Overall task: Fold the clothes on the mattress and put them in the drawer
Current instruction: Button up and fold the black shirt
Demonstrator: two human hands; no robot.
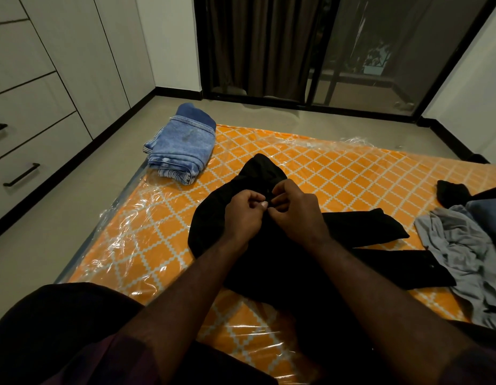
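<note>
Orange mattress [338, 173], hands [242, 215] [294, 209] on black garment [258, 169]

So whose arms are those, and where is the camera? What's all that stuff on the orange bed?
No machine here: those are a person's own arms. The camera sits on their head and looks down. The left hand and right hand both pinch a small spot on a black garment; what exactly is too small to tell. It lies on an orange patterned mattress wrapped in clear plastic. Folded blue jeans sit at its far left corner, and a crumpled grey garment lies on the right.
</note>
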